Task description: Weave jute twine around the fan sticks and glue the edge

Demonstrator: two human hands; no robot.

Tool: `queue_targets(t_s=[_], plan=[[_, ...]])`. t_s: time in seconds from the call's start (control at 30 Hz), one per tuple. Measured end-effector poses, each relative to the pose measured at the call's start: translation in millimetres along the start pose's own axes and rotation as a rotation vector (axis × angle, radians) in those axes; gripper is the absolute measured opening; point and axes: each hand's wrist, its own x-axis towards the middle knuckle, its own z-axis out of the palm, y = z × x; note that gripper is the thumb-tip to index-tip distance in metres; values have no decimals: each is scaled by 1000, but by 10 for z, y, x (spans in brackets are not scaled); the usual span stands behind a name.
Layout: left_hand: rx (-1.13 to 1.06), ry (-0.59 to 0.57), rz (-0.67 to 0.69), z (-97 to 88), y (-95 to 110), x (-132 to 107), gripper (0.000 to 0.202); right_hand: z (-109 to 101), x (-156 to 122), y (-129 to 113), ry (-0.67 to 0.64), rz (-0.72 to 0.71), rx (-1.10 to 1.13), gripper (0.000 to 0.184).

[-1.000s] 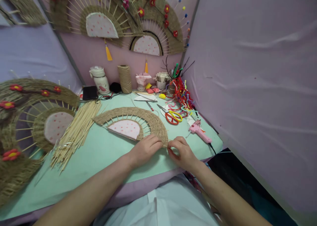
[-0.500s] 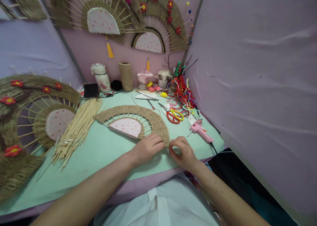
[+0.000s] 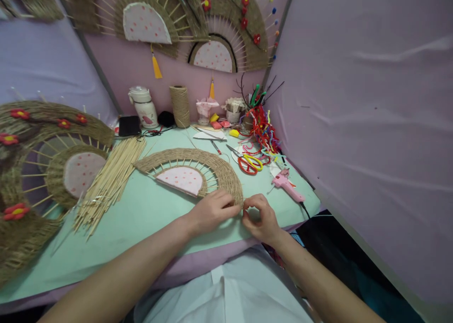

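A fan-shaped piece woven from brown twine over thin sticks, the twine fan, lies on the green-covered table. Its inner half-round is white with pink spots. My left hand is closed on the fan's right end, with fingers over the twine band. Just beside that end my right hand makes a pinch, thumb and forefinger together at the band's edge. What sits between those right fingertips is too small to make out; it may be a strand of twine.
Left of the fan lie a bundle of thin sticks and a larger flowered fan. To the right are scissors and a pink glue gun. A twine spool, a white bottle and pipe cleaners stand behind.
My right hand's pinch has shifted slightly up and right, a little apart from the left fingers. My left hand stays on the fan's end. The view has tilted a little.
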Motion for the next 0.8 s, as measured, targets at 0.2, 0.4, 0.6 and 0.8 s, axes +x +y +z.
queue_targets(t_s=[0.2,0.4,0.6,0.8], plan=[[-2,-26,-8,-8,16,8,25,46,-10,-9,24,49,35,35],[-19,-6,-8,4,19,8,26,79,-25,6,71,69,49,34],[-64,10,-29,31,14,3,25,120,-57,29,112,96,79,35],[-100,118,-93,43,-4,-15,23,42,-56,-84,266,309,94,35]])
